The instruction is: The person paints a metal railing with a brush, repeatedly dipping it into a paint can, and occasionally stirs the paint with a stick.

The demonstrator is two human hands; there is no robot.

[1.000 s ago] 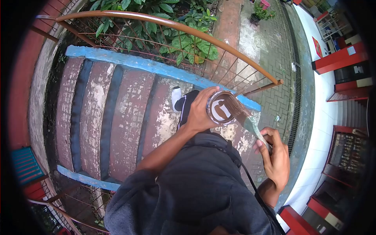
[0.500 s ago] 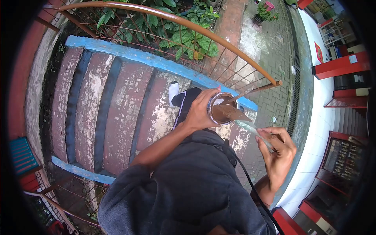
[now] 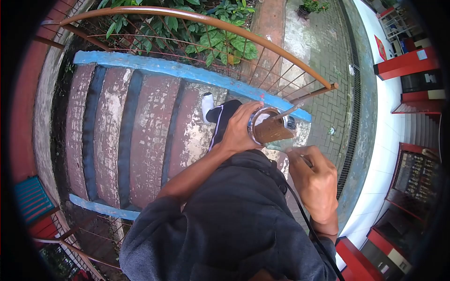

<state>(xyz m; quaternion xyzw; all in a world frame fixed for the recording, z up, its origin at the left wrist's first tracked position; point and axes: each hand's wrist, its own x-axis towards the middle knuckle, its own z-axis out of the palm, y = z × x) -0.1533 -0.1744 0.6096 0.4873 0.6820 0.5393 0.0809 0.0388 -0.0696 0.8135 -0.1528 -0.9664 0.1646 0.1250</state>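
Note:
My left hand [image 3: 236, 133] is wrapped round the side of an open paint can [image 3: 252, 122], tilted in front of my waist. A thin stick [image 3: 284, 113] slants out of its mouth. Between finger and thumb, my right hand [image 3: 314, 180] pinches the end of a translucent plastic piece [image 3: 280, 144]. Brown paint [image 3: 274, 132] coats the part of the plastic that overlaps the can's mouth. The plastic's exact kind does not show, and the fingers hide its held end.
Worn, paint-flaked steps [image 3: 152, 122] lie below me, edged by a blue kerb [image 3: 154, 64]. A brown handrail [image 3: 220, 25] curves past leafy plants [image 3: 229, 47]. Beyond are brick paving [image 3: 332, 107] and a drain grate [image 3: 355, 103]. A dark cord [image 3: 304, 215] hangs beside my right forearm.
My right hand has moved left toward the can and turned, bringing the paint-coated plastic further over the can's mouth. My left hand still grips the can, which appears more tilted.

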